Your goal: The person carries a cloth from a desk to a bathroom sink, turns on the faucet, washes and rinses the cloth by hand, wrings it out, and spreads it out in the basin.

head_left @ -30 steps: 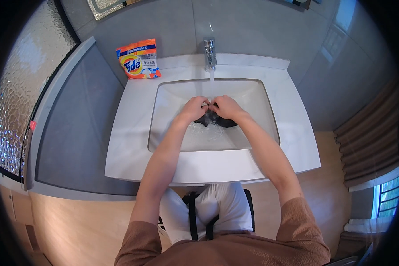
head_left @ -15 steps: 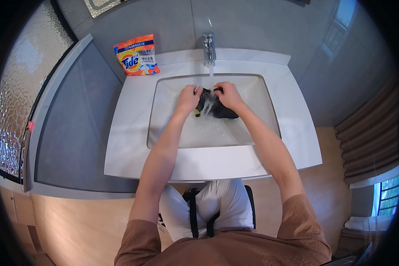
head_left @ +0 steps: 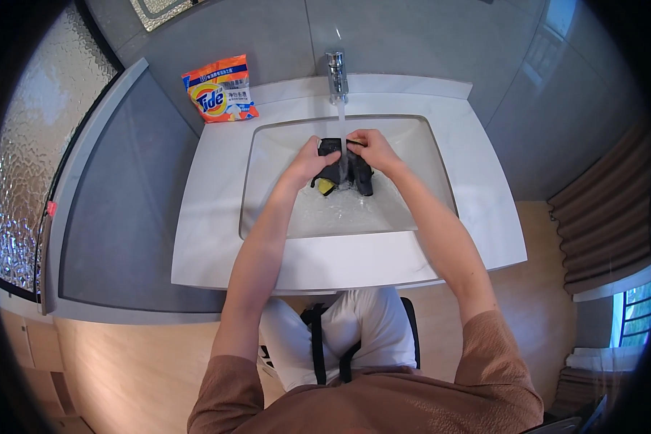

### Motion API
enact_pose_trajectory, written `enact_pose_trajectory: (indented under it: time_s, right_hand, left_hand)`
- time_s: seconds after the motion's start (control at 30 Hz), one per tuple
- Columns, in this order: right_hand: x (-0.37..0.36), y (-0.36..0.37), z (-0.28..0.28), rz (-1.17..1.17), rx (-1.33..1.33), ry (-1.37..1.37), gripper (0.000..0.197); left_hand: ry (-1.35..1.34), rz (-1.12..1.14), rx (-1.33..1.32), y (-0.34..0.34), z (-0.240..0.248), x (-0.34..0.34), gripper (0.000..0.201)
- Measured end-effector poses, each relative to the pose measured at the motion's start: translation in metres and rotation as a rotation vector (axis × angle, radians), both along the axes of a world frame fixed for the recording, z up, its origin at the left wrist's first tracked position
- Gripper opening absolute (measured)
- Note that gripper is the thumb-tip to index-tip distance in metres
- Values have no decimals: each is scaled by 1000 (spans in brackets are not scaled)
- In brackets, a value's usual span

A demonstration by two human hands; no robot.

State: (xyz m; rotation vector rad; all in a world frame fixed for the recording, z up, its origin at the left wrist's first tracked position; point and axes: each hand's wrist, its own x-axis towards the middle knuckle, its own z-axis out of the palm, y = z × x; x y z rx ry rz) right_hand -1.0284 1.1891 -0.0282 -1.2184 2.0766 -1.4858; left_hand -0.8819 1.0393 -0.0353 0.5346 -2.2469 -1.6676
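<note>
Under the running tap (head_left: 336,72), both hands hold a wet, dark grey cloth piece (head_left: 329,172) with a yellow patch; its exact kind is unclear. My left hand (head_left: 312,159) pinches its upper left part, thumb lying across the front. At the upper right edge, my right hand (head_left: 372,150) grips it with bent fingers. The water stream (head_left: 343,123) falls between the hands onto the cloth. Loose ends of it hang down into the white sink basin (head_left: 267,210), where the water ripples.
An orange detergent bag (head_left: 220,90) stands on the white countertop (head_left: 210,181), left of the tap. A grey partition (head_left: 134,195) rises on the left beside textured glass (head_left: 29,159). A brown curtain (head_left: 607,210) hangs at the right.
The cloth piece has been turned and gathered between my hands; its right part no longer spreads sideways but hangs down. More of the yellow patch shows. My left thumb now lies across it.
</note>
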Motion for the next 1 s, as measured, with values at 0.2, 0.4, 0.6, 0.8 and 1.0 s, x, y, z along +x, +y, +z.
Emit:
enact_pose_trajectory:
  time_s: [0.2,0.4,0.6,0.8,1.0]
  right_hand:
    - [18,-15,12,5,13,97,16]
    - [28,-15,25,-171,56,250,27]
    - [12,-2,28,-7,-109,66,30]
    - [30,-2,85,-284,-457,189,34]
    - [14,-29,160,-115,-424,887,45]
  left_hand:
    - [-188,200,-610,8,20,5,32]
    - [-260,373,-766,34,37,4,34]
    - [-85,492,-558,3,26,-3,46]
    - [79,353,63,-18,26,12,45]
    - [122,213,182,-5,28,0,40]
